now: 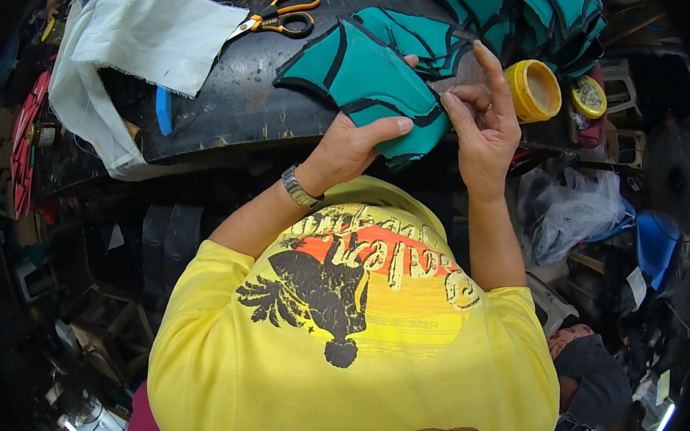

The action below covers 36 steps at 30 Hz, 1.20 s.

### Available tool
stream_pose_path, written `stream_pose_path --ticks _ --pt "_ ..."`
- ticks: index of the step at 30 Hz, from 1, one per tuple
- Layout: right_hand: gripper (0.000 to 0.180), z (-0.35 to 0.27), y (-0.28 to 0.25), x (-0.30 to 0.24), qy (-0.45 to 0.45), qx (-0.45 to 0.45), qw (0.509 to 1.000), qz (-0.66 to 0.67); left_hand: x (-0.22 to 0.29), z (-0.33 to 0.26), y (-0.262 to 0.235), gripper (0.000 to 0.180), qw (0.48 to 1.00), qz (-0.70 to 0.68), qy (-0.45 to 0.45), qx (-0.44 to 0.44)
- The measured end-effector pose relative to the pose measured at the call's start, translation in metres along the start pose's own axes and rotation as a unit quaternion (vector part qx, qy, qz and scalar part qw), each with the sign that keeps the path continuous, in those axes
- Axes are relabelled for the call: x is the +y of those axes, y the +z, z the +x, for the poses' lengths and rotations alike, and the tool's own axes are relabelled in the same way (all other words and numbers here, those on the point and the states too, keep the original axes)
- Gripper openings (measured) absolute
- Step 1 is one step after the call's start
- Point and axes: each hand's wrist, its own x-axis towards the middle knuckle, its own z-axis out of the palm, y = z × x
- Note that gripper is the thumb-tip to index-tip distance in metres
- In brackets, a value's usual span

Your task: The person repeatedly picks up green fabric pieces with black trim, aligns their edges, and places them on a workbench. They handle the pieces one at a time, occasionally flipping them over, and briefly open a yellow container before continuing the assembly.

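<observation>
My left hand (350, 145) grips a green panel with black trim (382, 77), shaped like a shoe upper, the thumb on top and the fingers underneath. The panel is tilted above the table's near edge. At its right edge is my right hand (486, 121), thumb and a bent finger close together, forefinger raised with a yellowish tip. Whether those fingers pinch anything is too small to tell. More green panels (424, 37) lie just behind the held one. To the right of my right hand stands an open yellow jar (535, 91) with pale paste inside.
On the dark table (235, 114) lie orange-and-black scissors (283, 18), a white cloth (144, 34) hanging over the near edge, and a blue strip (163, 110). Stacked green panels (558, 26) sit at the back right, near a yellow lid (588, 97). Clear plastic (576, 213) lies lower right.
</observation>
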Motion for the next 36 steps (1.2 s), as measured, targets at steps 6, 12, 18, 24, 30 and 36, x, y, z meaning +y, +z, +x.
stream_pose_path --ticks 6,12,18,24,30,36 --pt "0.059 0.003 -0.007 0.000 -0.027 -0.013 0.997 -0.066 -0.001 -0.001 -0.004 0.076 0.999 0.029 -0.012 -0.011" --pt "0.060 -0.002 -0.010 0.004 0.003 0.000 0.998 -0.057 -0.004 -0.001 -0.006 0.080 0.999 -0.015 -0.031 -0.002" --pt "0.044 -0.010 -0.020 0.015 0.049 0.047 0.998 0.009 -0.003 -0.001 -0.010 0.083 0.998 -0.039 -0.043 0.017" --pt "0.032 -0.025 -0.023 0.018 0.072 0.013 0.989 -0.131 -0.002 0.000 -0.013 0.083 0.997 -0.054 -0.061 0.004" --pt "0.045 -0.021 -0.018 0.019 -0.030 -0.009 0.976 -0.213 -0.005 0.001 -0.009 0.080 0.999 -0.036 -0.031 0.017" --pt "0.042 -0.013 -0.024 0.020 -0.164 -0.019 0.920 -0.355 -0.003 0.001 -0.011 0.078 0.999 -0.017 -0.037 0.019"
